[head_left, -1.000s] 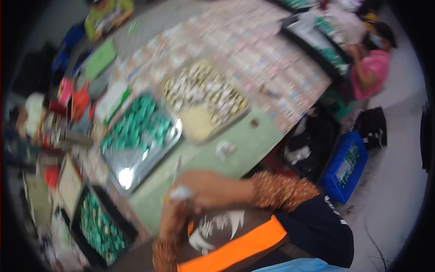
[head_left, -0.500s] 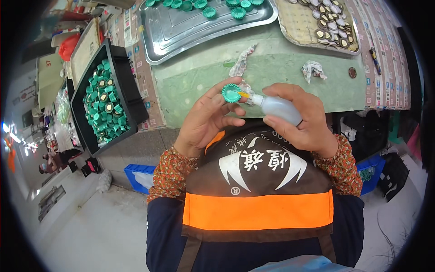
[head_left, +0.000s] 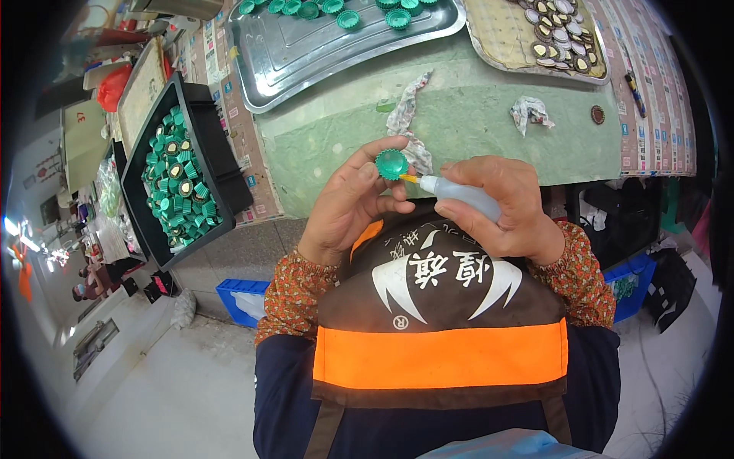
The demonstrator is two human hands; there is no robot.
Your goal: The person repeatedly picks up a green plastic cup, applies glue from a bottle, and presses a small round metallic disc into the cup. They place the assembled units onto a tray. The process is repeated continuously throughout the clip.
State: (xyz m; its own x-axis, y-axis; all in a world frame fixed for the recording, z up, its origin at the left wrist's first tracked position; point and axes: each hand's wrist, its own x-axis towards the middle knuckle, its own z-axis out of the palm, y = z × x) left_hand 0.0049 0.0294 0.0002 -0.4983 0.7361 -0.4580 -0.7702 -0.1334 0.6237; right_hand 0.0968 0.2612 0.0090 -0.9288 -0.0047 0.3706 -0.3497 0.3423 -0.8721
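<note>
My left hand [head_left: 349, 200] pinches a small green fluted cup [head_left: 391, 164] between thumb and fingers, its hollow side facing me. In my right hand [head_left: 501, 200] is a translucent white squeeze bottle [head_left: 472, 200], its thin yellow nozzle pointing left. The nozzle tip is at the cup's lower right rim; whether it touches cannot be made out. Just behind the cup, a crumpled cloth strip [head_left: 410, 115] lies on the green work surface [head_left: 329, 149].
A metal tray [head_left: 306, 65] of green cups stands at the back. Right of it is a tray [head_left: 497, 46] of brown-and-white round pieces. A black bin [head_left: 200, 134] of green cups is on the left. A crumpled tissue [head_left: 529, 113], brown disc [head_left: 597, 114] and pen [head_left: 635, 95] lie right.
The nozzle has shifted from inside the cup down to its lower right rim. My right hand and the bottle have moved slightly left and down. My left hand still holds the cup.
</note>
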